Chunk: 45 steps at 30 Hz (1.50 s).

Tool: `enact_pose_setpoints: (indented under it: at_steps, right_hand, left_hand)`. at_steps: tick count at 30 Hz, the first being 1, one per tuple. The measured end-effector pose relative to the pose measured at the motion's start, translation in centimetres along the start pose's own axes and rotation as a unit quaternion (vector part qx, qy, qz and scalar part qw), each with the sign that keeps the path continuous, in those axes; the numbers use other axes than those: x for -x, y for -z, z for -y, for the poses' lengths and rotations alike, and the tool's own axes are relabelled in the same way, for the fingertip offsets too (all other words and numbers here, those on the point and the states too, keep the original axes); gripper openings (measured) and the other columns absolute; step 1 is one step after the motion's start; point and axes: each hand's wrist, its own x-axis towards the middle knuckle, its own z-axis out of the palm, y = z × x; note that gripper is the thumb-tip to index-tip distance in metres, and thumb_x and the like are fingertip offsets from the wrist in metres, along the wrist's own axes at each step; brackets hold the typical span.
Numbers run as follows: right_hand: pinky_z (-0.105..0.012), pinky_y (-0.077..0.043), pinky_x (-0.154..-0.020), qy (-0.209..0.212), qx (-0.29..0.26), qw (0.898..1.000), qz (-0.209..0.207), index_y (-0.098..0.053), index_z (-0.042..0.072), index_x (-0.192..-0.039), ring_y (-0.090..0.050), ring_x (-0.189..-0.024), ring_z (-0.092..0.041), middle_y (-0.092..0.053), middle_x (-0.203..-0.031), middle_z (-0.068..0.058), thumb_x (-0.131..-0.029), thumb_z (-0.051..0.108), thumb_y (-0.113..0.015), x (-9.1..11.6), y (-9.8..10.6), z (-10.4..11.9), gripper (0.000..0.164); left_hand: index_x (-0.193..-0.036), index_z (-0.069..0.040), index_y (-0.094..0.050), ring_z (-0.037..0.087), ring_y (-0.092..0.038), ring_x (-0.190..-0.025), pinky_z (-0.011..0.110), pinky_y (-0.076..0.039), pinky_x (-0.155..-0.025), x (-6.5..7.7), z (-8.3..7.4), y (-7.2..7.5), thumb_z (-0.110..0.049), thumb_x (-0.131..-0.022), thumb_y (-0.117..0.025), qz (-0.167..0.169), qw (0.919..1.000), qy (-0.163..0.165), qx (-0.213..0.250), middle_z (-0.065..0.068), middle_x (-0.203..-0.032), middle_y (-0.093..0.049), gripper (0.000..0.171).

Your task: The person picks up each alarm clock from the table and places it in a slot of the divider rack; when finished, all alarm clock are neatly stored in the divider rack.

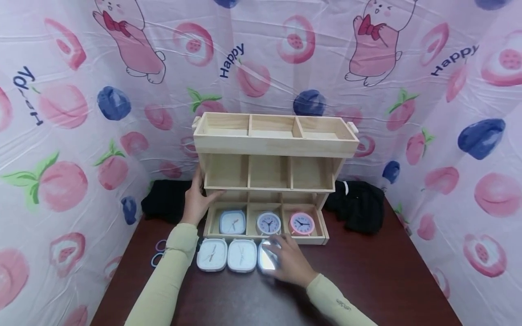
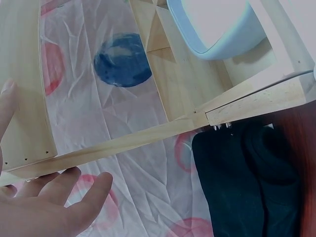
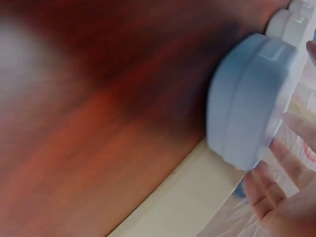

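Note:
A tiered wooden storage box (image 1: 269, 147) with divided trays stands on the table. My left hand (image 1: 195, 202) holds its left side, thumb on the middle tray and fingers behind the side strip (image 2: 118, 144). My right hand (image 1: 291, 262), blurred, is at a light-blue square alarm clock (image 1: 267, 257) on the table; in the right wrist view its fingers are spread along the edge of this clock (image 3: 247, 101). Left of it lie two white square clocks, one (image 1: 242, 256) beside the other (image 1: 212, 255). The bottom tray bears a blue square clock (image 1: 232, 222), a white round clock (image 1: 268, 223) and a pink round clock (image 1: 302, 223).
Black cloth bundles lie on both sides of the box, one at the left (image 1: 165, 199) and one at the right (image 1: 360, 208). A pair of scissors (image 1: 157, 259) is partly hidden by my left forearm. Patterned fabric (image 1: 261, 54) hangs around the dark table (image 1: 391, 280).

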Motion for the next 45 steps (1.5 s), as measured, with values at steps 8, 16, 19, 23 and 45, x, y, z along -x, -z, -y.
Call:
enact_pose_setpoints:
  at_steps: [8,16,19,23,45]
  right_hand:
    - [-0.057,-0.051,-0.111,-0.033,-0.019,0.999,0.011,-0.068,0.026,-0.145,-0.051,-0.136,-0.036,-0.057,-0.153,-0.009,-0.069,0.043,-0.099,2.7,-0.5,-0.7,0.084]
    - [-0.056,-0.054,-0.108,-0.057,-0.016,0.998,0.013,-0.066,0.029,-0.147,-0.055,-0.133,-0.035,-0.060,-0.148,-0.014,-0.068,0.041,-0.100,4.7,-0.2,-0.9,0.087]
    - [-0.053,-0.056,-0.106,-0.055,0.001,0.998,0.004,-0.068,0.028,-0.145,-0.058,-0.130,-0.033,-0.064,-0.143,-0.014,-0.067,0.042,-0.101,5.4,0.3,-1.1,0.086]
    - [-0.051,-0.059,-0.101,-0.054,0.023,0.998,0.001,-0.070,0.024,-0.141,-0.062,-0.125,-0.032,-0.067,-0.136,-0.013,-0.062,0.041,-0.102,6.0,1.2,-1.4,0.087]
    - [-0.047,-0.059,-0.081,-0.093,0.003,0.982,-0.166,-0.071,0.014,-0.134,-0.062,-0.113,-0.029,-0.068,-0.130,-0.016,-0.054,0.033,-0.102,6.8,5.5,-4.5,0.088]
  left_hand:
    - [-0.172,-0.042,-0.008,0.034,-0.041,-0.158,0.054,-0.042,-0.127,0.0,0.0,0.1,-0.019,-0.091,-0.087,0.000,1.0000,0.001,0.001,0.013,-0.173,-0.037,0.115]
    - [-0.172,-0.041,-0.008,0.033,-0.042,-0.157,0.053,-0.043,-0.126,0.1,0.4,-0.1,-0.020,-0.091,-0.087,0.000,1.0000,0.005,0.000,0.014,-0.172,-0.038,0.115]
    - [-0.172,-0.042,-0.008,0.033,-0.042,-0.157,0.054,-0.043,-0.126,0.1,0.4,-0.1,-0.021,-0.091,-0.087,0.000,0.9999,0.010,-0.002,0.013,-0.173,-0.036,0.115]
    - [-0.172,-0.042,-0.007,0.033,-0.040,-0.158,0.055,-0.042,-0.126,0.0,0.3,-0.1,-0.023,-0.092,-0.087,0.002,0.9999,0.013,-0.005,0.011,-0.175,-0.033,0.114]
    - [-0.172,-0.041,-0.007,0.034,-0.038,-0.159,0.056,-0.042,-0.126,0.0,0.2,-0.3,-0.022,-0.092,-0.087,0.005,0.9999,0.001,-0.009,0.010,-0.176,-0.029,0.115]
